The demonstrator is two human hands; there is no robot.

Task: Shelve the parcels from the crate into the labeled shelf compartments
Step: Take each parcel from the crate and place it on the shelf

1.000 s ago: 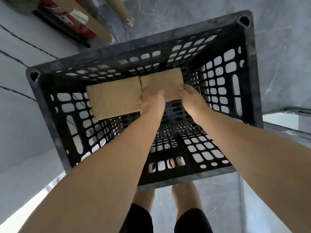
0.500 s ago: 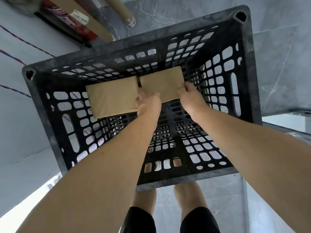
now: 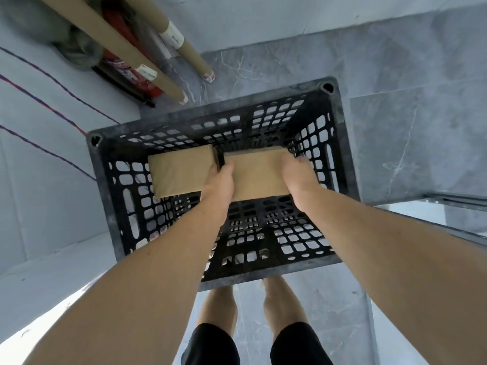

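Crate: a black plastic lattice crate [image 3: 340,143] stood on the grey marbled floor [image 3: 411,122], seen from straight above, with the person's bare legs [image 3: 221,304] and black shorts [image 3: 210,346] at its near side.
Held parcel: a flat parcel in brown paper [image 3: 257,177] sat inside the crate, in its far right part, caught between both hands.
Left grip: the left grip [image 3: 218,181] clasped the held parcel's left edge, thumb lying on the top face; the fingers were hidden below the edge.
Right grip: the right grip [image 3: 297,177] covered the parcel's right side, its fingers curled over the right edge near the far corner.
Height of held parcel: whether it rested on the crate's bottom or was raised off it could not be told.
Second parcel: another brown parcel [image 3: 181,173] lay in the far left part of the crate, just beside the held one, a narrow dark gap between them; no hand was on it.
Far left corner: two long cardboard tubes [image 3: 113,40] leaned against the wall, with a red fire extinguisher [image 3: 123,68] behind them.
Left wall: thin red and blue cords [image 3: 39,100] ran across it.
Right edge: part of a metal frame [image 3: 448,200] showed near the crate.
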